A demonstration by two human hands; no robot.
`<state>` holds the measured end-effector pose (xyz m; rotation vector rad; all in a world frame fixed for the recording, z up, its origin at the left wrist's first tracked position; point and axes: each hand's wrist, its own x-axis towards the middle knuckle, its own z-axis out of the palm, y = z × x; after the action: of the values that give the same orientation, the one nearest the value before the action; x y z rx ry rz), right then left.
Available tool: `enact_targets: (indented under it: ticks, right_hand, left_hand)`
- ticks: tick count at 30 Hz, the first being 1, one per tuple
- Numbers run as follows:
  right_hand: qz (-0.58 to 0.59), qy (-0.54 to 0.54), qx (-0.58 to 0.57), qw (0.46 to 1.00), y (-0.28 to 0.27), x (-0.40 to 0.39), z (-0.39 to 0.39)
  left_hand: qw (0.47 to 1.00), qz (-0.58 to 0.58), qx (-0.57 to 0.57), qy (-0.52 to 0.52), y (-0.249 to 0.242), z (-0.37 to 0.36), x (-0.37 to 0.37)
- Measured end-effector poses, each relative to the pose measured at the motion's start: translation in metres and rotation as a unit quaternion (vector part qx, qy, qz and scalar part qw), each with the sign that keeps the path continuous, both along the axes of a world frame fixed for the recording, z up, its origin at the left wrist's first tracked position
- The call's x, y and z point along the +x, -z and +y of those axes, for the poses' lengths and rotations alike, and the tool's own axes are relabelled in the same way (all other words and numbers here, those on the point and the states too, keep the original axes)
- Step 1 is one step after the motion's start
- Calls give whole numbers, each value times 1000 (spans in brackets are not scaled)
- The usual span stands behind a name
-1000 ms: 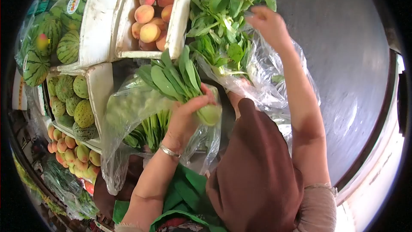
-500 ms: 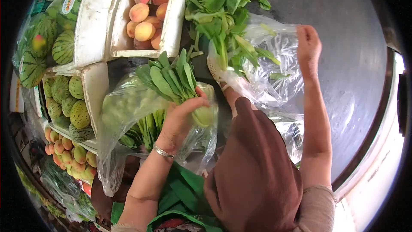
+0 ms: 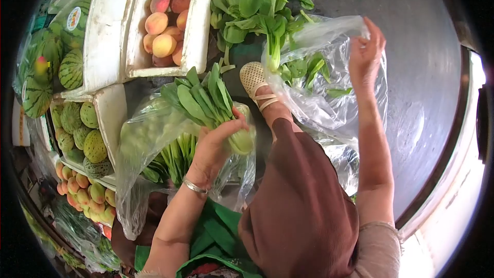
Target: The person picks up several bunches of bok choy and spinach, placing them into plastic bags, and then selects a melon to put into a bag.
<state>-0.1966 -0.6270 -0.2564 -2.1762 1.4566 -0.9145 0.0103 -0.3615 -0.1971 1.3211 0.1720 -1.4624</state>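
**Greens in one hand, bag in the other**

At the centre of the frame the left hand (image 3: 213, 144) is closed around the pale base of a bunch of leafy green bok choy (image 3: 206, 100), its leaves fanning toward the upper left above an open clear plastic bag of greens (image 3: 149, 144). In the upper right the right hand (image 3: 366, 54) pinches the raised edge of a second crinkled clear plastic bag (image 3: 329, 72) — fingers closed on the film, loose green leaves showing inside. A white foam box of peaches (image 3: 198, 20) sits at upper left, beside loose spinach-like greens (image 3: 252, 0) — a cream sandal (image 3: 256, 82) lies between.
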Motion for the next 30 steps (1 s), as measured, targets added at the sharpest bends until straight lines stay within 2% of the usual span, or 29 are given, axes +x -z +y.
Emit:
enact_targets:
  ticks: [3,5,6,8,9,10,11,12,15,17,19,20,22,24,26,28,30]
  right_hand:
    - [-43,-23,13,999,7,6,28]
    - [-48,-82,-88,992,0,11,43]
    - [-48,-82,-89,991,-6,14,51]
    - [40,-133,-114,984,-18,17,62]
    - [20,-151,-13,988,-11,15,63]
    - [20,-150,-15,988,8,11,65]
    - [56,-83,122,987,34,8,66]
    - [90,-14,256,962,51,7,63]
    - [123,-64,272,952,67,29,60]
    - [33,-134,232,963,77,63,61]
    - [-77,-168,288,940,78,98,61]
    - [-77,-167,290,939,78,106,62]
    - [-176,-213,385,880,58,121,59]
    - [-161,-209,357,896,65,119,59]
    - [27,-160,228,960,72,103,58]
    - [73,-142,147,976,88,86,50]
    - [147,-91,135,976,95,70,50]
  left_hand:
    - [1000,7,-1,2,1,2,-2]
    - [1000,6,2,6,1,3,-2]
    - [1000,6,3,10,0,3,-3]
    - [1000,5,7,8,3,6,-6]
    - [1000,3,10,6,4,6,-7]
    - [1000,3,8,8,2,6,-9]
    - [1000,6,16,15,-1,4,-10]
    - [999,9,24,22,-3,3,-10]
    - [998,16,22,54,1,7,-9]
    - [998,22,36,40,0,8,-13]
    - [999,23,40,23,2,4,-14]
    - [999,20,32,21,4,6,-14]
    - [999,17,25,19,3,7,-13]
    - [999,27,24,9,-1,3,-11]
    - [999,27,29,16,-1,2,-9]
    - [999,29,38,25,-2,2,-9]
    - [998,43,32,13,-4,2,-12]
